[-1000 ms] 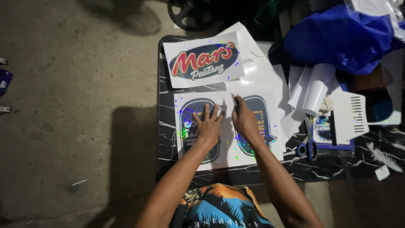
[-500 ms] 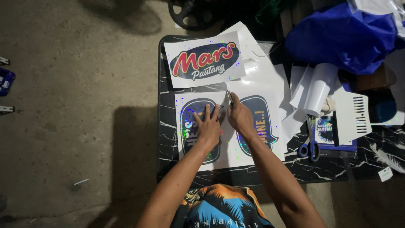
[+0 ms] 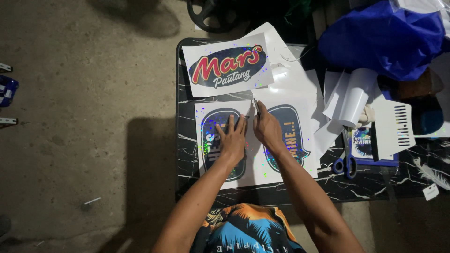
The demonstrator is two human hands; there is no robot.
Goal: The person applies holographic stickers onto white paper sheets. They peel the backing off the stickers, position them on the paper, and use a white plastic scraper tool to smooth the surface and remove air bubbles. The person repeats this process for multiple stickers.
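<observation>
A white sheet (image 3: 255, 164) with two dark, glittery speech-bubble prints lies flat on the near edge of the black marbled table (image 3: 183, 140), right under both hands. The left hand (image 3: 231, 140) lies palm down on the left print (image 3: 211, 140), fingers spread and fully open, gripping nothing, only pressing the sheet to the table. Just beside it, the right hand (image 3: 267, 131) is closed around a thin blade (image 3: 256, 107), whose tip points away from the person and meets the sheet's far edge in the white strip between the two prints. The right print (image 3: 290, 136) shows partly past the right wrist.

Compared with a second ago, the right hand has moved up the strip towards the sheet's far edge and a little leftward, nearer the left hand, so more of the right print is uncovered. The left hand has barely shifted, and the sheet keeps its place.

To the right lie blue-handled scissors (image 3: 344, 164), a small card (image 3: 362, 143) and a white slotted piece (image 3: 398, 124). Beyond them stands a white roll (image 3: 355, 100) among loose white sheets. Further off, a sheet with a red-lettered oval logo (image 3: 227, 65) lies at the table's far left, and crumpled blue plastic (image 3: 384, 40) is heaped at the far right.
</observation>
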